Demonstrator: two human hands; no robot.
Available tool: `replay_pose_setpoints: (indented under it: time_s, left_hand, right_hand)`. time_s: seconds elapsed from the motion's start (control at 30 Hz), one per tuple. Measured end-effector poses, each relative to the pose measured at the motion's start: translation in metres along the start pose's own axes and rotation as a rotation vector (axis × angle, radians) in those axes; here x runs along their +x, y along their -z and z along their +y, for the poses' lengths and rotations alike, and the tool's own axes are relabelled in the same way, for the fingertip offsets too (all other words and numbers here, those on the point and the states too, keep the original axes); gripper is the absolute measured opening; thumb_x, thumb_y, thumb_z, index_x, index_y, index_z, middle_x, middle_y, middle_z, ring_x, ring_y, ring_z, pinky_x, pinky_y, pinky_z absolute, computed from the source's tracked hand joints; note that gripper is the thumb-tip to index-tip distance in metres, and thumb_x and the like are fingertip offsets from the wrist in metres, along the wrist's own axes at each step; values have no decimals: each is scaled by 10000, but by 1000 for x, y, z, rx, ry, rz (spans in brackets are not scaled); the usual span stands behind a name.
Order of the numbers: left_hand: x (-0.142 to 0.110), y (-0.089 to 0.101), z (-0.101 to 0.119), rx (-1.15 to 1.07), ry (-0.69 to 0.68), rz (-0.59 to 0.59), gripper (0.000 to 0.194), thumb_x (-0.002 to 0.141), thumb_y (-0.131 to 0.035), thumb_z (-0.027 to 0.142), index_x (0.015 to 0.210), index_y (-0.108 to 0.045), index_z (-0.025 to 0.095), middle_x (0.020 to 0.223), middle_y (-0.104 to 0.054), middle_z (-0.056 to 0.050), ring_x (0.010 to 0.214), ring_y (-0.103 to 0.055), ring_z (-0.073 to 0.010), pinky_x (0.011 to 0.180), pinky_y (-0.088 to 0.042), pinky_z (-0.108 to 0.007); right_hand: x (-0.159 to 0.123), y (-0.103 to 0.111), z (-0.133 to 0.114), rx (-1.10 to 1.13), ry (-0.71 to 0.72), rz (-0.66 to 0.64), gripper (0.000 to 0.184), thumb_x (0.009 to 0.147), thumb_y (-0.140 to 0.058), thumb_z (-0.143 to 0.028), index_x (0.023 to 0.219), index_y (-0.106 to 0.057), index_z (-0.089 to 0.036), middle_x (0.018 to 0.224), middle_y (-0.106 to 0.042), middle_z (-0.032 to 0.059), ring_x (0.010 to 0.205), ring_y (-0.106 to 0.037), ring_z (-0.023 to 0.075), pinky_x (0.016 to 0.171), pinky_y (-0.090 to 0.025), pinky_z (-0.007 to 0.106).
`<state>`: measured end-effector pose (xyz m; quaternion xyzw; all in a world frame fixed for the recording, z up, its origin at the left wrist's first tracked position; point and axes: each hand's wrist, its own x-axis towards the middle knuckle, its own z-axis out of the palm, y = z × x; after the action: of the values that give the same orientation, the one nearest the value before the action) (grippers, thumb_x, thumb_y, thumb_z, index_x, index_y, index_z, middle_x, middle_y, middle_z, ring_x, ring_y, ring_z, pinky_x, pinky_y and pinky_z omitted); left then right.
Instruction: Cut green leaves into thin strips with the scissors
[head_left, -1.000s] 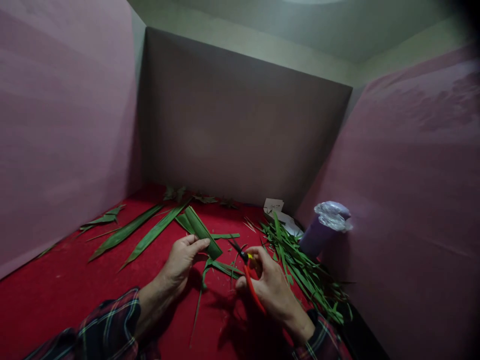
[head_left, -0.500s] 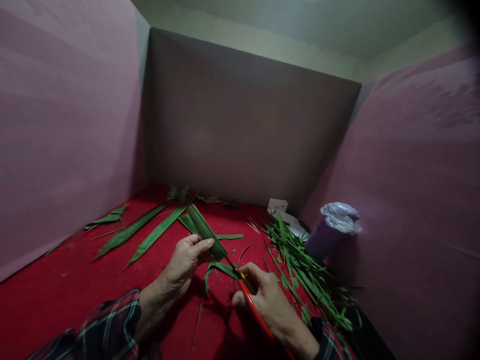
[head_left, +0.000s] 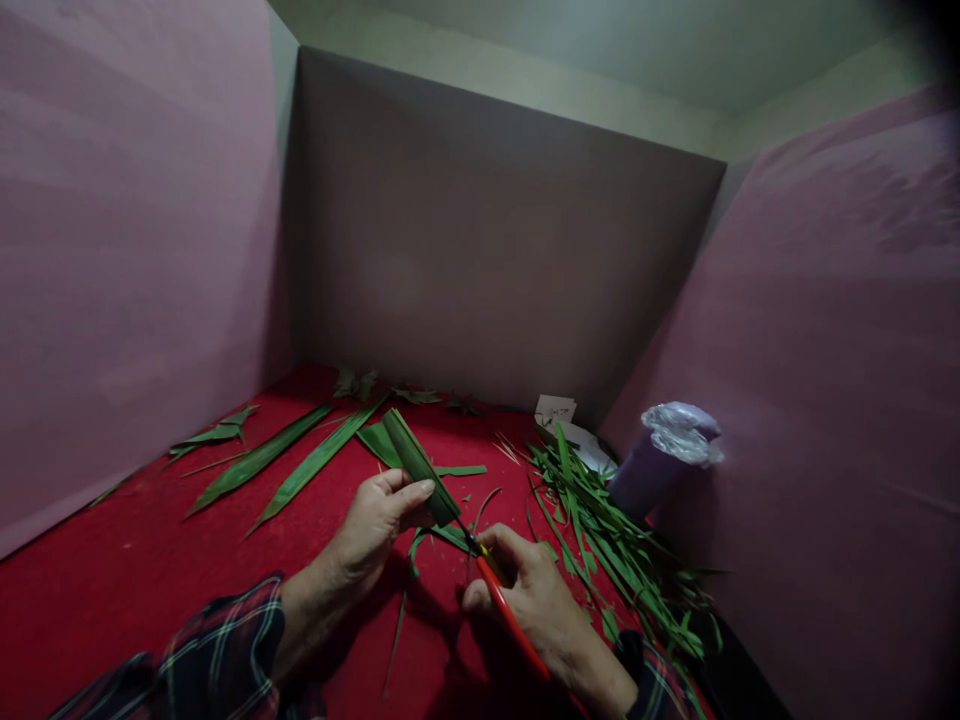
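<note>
My left hand [head_left: 379,525] pinches a folded green leaf [head_left: 416,460] between thumb and fingers, its far end tilted up and to the left. In my right hand [head_left: 532,595] is a pair of red-handled scissors [head_left: 511,625], fingers closed round the grips. The dark blades point up-left and meet the near end of the leaf; whether they are parted I cannot make out. Beneath the scissors, a bent leaf strip [head_left: 415,550] lies on the red cloth [head_left: 337,670]. Behind the held leaf lies another piece of green leaf [head_left: 461,470].
Long leaves [head_left: 319,465] lie at the left, with a folded leaf piece [head_left: 217,432] beyond them. At the right are a heap of leaf strips [head_left: 615,545], a purple bin [head_left: 649,480] lined with clear plastic, and a white card [head_left: 555,410]. Pink and grey panels enclose the surface.
The folded leaf has shifted slightly right and down towards the scissors, along with my left hand. My right hand and the scissors stay almost where they were.
</note>
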<state>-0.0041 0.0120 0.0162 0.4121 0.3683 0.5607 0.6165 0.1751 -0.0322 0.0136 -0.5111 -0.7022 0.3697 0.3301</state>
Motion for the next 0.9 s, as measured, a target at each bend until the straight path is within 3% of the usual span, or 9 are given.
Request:
replay_pose_setpoints:
  time_s: [0.9]
  left_hand:
    - [2, 2, 0, 50, -6, 32, 183, 668, -683, 274, 700, -610, 109, 653, -678, -56, 609, -639, -179, 626, -511, -320]
  right_hand:
    - [3, -8, 12, 102, 27, 55, 219, 627, -704, -309, 679, -539, -175, 501, -509, -70, 466, -417, 84, 433, -302, 188]
